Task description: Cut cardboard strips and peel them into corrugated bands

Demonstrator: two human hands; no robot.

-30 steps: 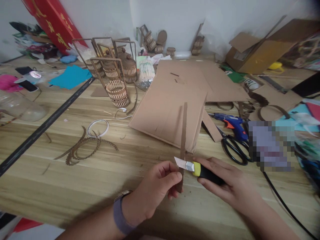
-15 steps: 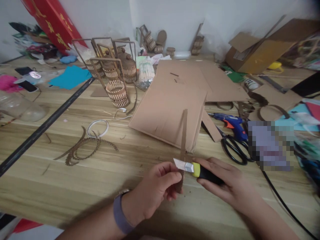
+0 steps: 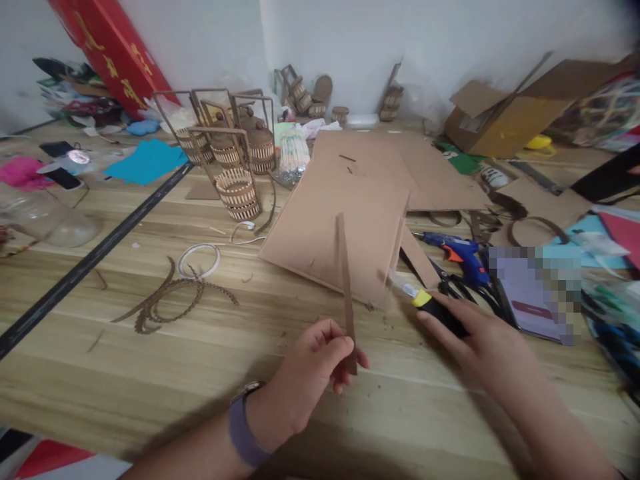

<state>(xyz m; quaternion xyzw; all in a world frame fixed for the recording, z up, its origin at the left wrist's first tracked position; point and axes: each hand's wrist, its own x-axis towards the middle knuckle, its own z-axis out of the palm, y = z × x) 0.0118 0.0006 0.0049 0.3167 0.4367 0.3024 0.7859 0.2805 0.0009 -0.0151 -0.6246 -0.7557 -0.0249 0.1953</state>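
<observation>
A narrow brown cardboard strip (image 3: 345, 280) stands upright near the middle, its lower end pinched between the thumb and fingers of my left hand (image 3: 320, 367). To the right, my right hand (image 3: 470, 333) is wrapped round the black handle of a utility knife (image 3: 423, 299) with a yellow collar. The knife's blade points up and left, apart from the strip, over the edge of the cardboard sheets (image 3: 345, 220). Notched brown strips (image 3: 175, 300) lie curled on the table at the left, touching a white ring (image 3: 199, 247).
Small slatted baskets (image 3: 237, 193) with tall handles stand at the back left. Right of the sheets lie a blue glue gun (image 3: 465, 257), black scissors (image 3: 453, 283) and a phone (image 3: 530, 293). An open cardboard box (image 3: 500, 127) sits at the back right.
My right hand has moved right with the knife, so its blade no longer crosses the strip. The strip's top has tipped to the left in my left hand.
</observation>
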